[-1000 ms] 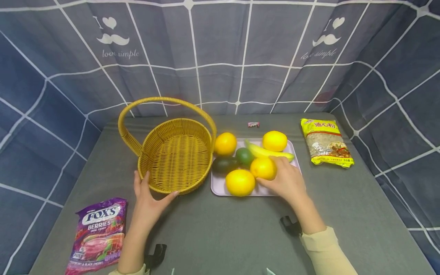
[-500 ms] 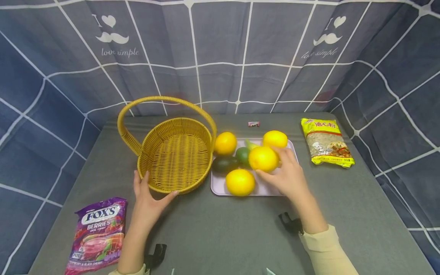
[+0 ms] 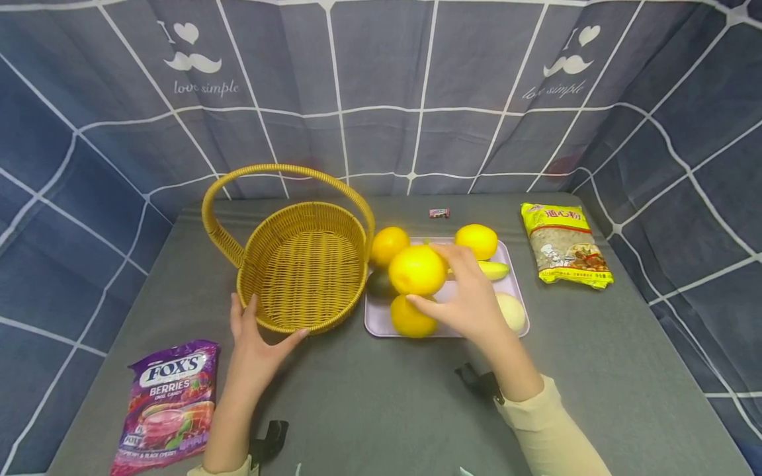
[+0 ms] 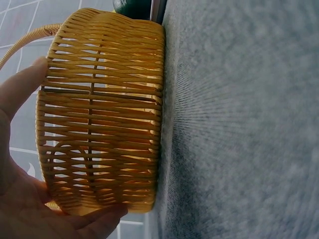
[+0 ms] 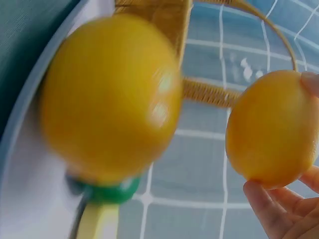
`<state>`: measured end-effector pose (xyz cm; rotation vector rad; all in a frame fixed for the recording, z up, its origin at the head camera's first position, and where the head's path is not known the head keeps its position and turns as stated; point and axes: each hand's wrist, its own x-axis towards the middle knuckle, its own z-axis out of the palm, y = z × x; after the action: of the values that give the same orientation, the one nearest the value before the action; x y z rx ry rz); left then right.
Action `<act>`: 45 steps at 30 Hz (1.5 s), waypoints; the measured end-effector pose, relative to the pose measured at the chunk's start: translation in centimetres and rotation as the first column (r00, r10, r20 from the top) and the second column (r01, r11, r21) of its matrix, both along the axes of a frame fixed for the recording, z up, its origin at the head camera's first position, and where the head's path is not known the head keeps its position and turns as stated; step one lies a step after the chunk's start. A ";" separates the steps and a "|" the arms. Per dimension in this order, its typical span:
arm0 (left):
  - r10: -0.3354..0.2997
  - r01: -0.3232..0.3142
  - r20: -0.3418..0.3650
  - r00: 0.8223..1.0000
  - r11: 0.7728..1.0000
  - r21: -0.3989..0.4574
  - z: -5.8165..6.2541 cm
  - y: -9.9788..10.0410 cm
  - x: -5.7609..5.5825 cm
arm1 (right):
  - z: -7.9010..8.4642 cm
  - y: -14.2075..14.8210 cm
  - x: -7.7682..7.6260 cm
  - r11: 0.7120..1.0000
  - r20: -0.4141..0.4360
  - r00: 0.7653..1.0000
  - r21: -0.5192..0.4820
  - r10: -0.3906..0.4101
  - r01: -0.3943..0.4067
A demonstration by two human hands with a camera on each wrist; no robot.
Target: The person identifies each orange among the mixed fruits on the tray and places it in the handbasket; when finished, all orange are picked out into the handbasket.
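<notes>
My right hand (image 3: 473, 307) grips an orange (image 3: 417, 270) between thumb and fingers, raised over the left part of a pale pink tray (image 3: 376, 324). Below it another yellow-orange fruit (image 3: 413, 317) lies at the tray's front; it looms large in the right wrist view. My left hand (image 3: 256, 354) holds the near rim of a woven basket (image 3: 315, 264) with a tall handle. In the left wrist view its thumb lies at the rim and the fingers bend against the woven side (image 4: 99, 124). The basket stands upright, and nothing lies inside it.
On the tray are a dark avocado (image 3: 380, 284), a banana (image 3: 493, 270), a pale round fruit (image 3: 510, 312) and more yellow-orange fruit (image 3: 476, 241). A purple candy bag (image 3: 169, 403) lies left, a yellow pasta bag (image 3: 565, 246) right, a small wrapped candy (image 3: 439, 213) behind.
My right hand has lifted the orange and carried it left toward the basket, uncovering the pale round fruit and part of the banana. My left hand has stayed at the basket rim.
</notes>
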<state>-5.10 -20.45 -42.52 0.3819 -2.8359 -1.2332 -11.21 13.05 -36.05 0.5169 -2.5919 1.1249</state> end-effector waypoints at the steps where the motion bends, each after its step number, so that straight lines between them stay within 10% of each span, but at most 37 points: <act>1: 0.001 -0.001 0.001 1.000 1.000 -0.001 0.1 0.0 0.0 | 0.1 -0.5 0.0 1.000 -0.004 1.000 0.000 0.018 -0.018; 9: 0.005 -0.005 -0.001 1.000 1.000 -0.019 0.2 0.1 0.0 | -0.4 -5.7 -0.6 0.985 -0.091 0.981 0.032 0.171 -0.169; 20: 0.003 -0.003 0.002 1.000 1.000 -0.014 -0.1 0.1 0.0 | -1.8 -12.5 -2.9 0.941 0.128 0.939 0.070 0.320 -0.330; 45: 0.024 -0.023 0.006 1.000 0.999 -0.037 -0.1 0.3 -0.2 | -4.1 -16.6 -4.2 0.828 0.256 0.933 0.443 0.251 -0.345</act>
<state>-5.27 -20.14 -42.61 0.4177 -2.8468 -1.1759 -15.43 -3.58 -40.13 1.0025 -3.0468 0.6053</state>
